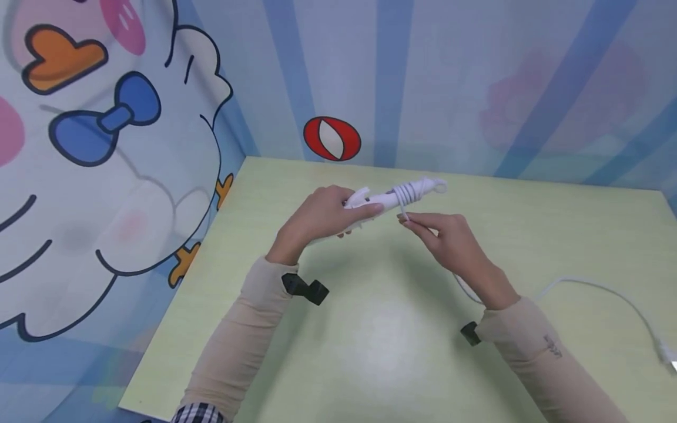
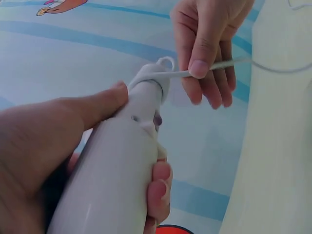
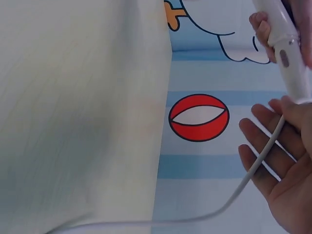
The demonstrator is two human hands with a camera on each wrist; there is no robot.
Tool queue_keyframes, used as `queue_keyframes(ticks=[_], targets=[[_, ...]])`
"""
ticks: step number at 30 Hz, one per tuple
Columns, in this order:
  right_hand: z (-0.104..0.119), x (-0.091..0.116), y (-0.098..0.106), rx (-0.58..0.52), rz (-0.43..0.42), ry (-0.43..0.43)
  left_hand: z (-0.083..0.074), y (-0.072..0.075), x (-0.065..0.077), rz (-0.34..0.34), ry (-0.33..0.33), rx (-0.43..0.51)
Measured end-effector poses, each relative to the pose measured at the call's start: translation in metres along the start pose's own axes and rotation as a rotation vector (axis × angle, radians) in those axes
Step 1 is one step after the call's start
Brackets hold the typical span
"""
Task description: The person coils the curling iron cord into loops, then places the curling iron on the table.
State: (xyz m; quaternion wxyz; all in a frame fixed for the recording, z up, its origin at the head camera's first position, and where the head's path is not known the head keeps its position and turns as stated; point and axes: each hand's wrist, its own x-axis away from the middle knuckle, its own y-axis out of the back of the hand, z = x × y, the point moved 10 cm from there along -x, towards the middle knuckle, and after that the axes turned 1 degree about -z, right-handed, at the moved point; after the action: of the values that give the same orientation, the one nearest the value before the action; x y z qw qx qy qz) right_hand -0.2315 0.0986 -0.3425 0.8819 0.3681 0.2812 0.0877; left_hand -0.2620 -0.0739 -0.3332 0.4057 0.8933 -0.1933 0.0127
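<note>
Over the pale-green smooth worktop (image 1: 391, 364), L hand (image 1: 330, 214) grips a white tapered plastic appliance (image 1: 388, 201); R hand (image 1: 455, 244) fingers pinch the thin white round cable (image 3: 146, 223), part-wound. Slack tension could prob. let coils slip off.

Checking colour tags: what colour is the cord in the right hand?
White. The cord shows best in the left wrist view, pinched by the right hand.

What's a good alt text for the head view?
A person's left hand grips a white handheld device above a pale table, while the right hand pinches its white cord, partly wound around the device's far end. The rest trails right to a plug.
</note>
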Motion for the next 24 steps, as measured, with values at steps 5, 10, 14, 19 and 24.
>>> queue_keyframes(ticks=[5, 10, 14, 19, 24], targets=[[-0.003, 0.0, 0.005, -0.067, -0.008, 0.042, -0.009, -0.004, 0.005, 0.049, -0.051, 0.053], [-0.007, -0.001, 0.011, -0.145, -0.008, 0.091, -0.018, -0.01, 0.01, 0.123, -0.117, 0.03], [-0.006, -0.001, 0.012, -0.208, 0.008, 0.107, -0.021, -0.015, 0.014, 0.195, -0.16, 0.032], [-0.001, 0.001, 0.017, -0.191, 0.001, 0.087, -0.021, -0.016, 0.018, 0.25, -0.17, 0.052], [0.016, 0.002, 0.022, -0.164, 0.031, 0.263, -0.029, -0.019, 0.025, 0.3, -0.201, 0.019]])
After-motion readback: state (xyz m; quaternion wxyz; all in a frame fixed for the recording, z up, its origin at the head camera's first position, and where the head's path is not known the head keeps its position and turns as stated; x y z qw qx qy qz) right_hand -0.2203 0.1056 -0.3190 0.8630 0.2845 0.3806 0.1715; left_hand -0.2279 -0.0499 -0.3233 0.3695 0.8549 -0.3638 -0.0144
